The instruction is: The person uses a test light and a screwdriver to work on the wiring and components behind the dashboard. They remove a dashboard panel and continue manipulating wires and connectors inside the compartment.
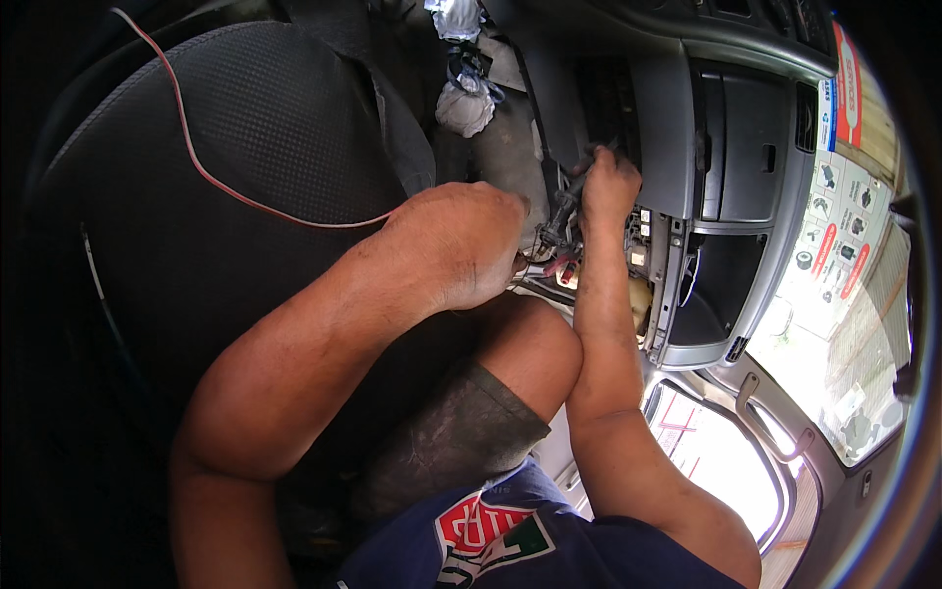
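My left hand (459,243) is closed, knuckles up, over the opening beneath the dashboard. A thin red-and-white wire (211,177) crosses the seat and runs in under this hand, whose fingertips are mostly hidden. My right hand (610,187) is closed on a dark wiring harness (561,211), gripping it beside the dashboard's lower edge. Between the two hands hang dark connectors and some red wires (561,267). Exposed fuse-box parts (640,236) sit just right of my right wrist.
A black textured seat (265,108) fills the left. The grey dashboard with its glove box (746,147) stands at the right, an open compartment (721,285) below it. Silver-wrapped bundles (465,106) hang at the top. My bent knee (535,348) lies between my forearms.
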Tool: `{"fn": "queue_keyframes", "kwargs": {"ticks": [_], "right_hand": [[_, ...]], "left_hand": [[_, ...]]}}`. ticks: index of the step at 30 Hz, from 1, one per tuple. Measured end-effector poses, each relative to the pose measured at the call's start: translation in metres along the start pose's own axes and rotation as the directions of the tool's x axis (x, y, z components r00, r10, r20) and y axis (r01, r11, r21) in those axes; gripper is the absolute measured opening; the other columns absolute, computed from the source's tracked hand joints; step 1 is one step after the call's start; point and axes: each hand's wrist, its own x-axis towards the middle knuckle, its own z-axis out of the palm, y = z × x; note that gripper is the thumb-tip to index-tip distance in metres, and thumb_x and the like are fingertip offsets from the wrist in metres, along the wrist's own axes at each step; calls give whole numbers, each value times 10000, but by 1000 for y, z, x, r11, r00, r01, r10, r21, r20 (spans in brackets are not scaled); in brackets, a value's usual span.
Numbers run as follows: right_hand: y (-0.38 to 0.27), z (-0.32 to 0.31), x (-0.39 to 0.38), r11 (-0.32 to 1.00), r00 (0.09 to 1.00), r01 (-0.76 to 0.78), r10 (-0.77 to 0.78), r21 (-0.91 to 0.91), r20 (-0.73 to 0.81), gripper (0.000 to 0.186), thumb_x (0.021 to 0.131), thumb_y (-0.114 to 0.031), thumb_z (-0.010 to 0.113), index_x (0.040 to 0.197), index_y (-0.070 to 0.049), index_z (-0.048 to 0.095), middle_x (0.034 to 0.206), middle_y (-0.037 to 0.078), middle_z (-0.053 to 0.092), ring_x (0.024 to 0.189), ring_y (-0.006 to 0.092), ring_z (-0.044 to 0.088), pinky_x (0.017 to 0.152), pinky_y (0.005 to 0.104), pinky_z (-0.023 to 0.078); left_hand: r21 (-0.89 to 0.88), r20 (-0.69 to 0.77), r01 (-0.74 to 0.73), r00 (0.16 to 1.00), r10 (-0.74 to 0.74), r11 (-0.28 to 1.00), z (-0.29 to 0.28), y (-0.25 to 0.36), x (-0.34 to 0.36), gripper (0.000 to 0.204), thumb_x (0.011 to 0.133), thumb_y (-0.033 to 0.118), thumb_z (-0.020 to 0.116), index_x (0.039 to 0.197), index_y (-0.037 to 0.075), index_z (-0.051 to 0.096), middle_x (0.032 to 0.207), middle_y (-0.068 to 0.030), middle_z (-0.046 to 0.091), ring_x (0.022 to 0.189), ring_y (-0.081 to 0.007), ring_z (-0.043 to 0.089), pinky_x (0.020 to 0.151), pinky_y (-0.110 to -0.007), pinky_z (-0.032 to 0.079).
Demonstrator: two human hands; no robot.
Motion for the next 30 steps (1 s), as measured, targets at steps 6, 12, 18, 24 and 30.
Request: {"fn": "queue_keyframes", "kwargs": {"ticks": [6, 12, 18, 24, 30], "right_hand": [[-2, 1, 0, 992, 998, -50, 47, 113, 34, 326, 968, -172, 600, 981, 80, 806, 755, 178, 757, 666, 250, 698, 691, 381, 533], [-2, 2, -1, 981, 994, -106, 100, 160, 43, 307, 973, -155, 607, 977, 89, 794, 730, 162, 742, 629, 248, 686, 647, 386, 527], [-9, -1, -2, 995, 997, -63, 59, 73, 59, 314, 966, -162, 601, 975, 78, 805, 735, 161, 749, 623, 256, 709, 626, 376, 533], [-10, -1, -3, 980, 991, -123, 112, 158, 78, 322, 961, -169, 601, 980, 76, 809, 740, 185, 749, 625, 263, 718, 615, 383, 538], [5, 5, 4, 989, 991, -117, 110, 88, 80, 320, 966, -167, 599, 987, 80, 801, 725, 182, 739, 621, 259, 710, 619, 389, 531]], "left_hand": [[3, 7, 13, 1000, -13, 1000, -2, 2, -1, 590, 955, 255, 788, 1432, -65, 653, 1218, -302, 767, 1192, -432, 748, 1064, -509, 582], [17, 3, -6, 1000, 6, 1000, -1, 1, -2, 583, 959, 244, 778, 1438, -62, 649, 1228, -297, 766, 1202, -437, 742, 1076, -510, 572], [14, 41, 30, 999, -31, 999, -3, 3, 0, 579, 959, 234, 774, 1432, -76, 646, 1240, -302, 760, 1213, -429, 738, 1082, -505, 567], [20, 20, -9, 1000, 8, 1000, 0, -1, -1, 582, 953, 224, 779, 1444, -58, 645, 1281, -291, 752, 1245, -421, 726, 1089, -505, 565], [21, 5, -6, 1000, 6, 1000, 1, 0, -1, 583, 952, 224, 781, 1448, -52, 646, 1263, -290, 761, 1215, -425, 740, 1086, -505, 571]]}}
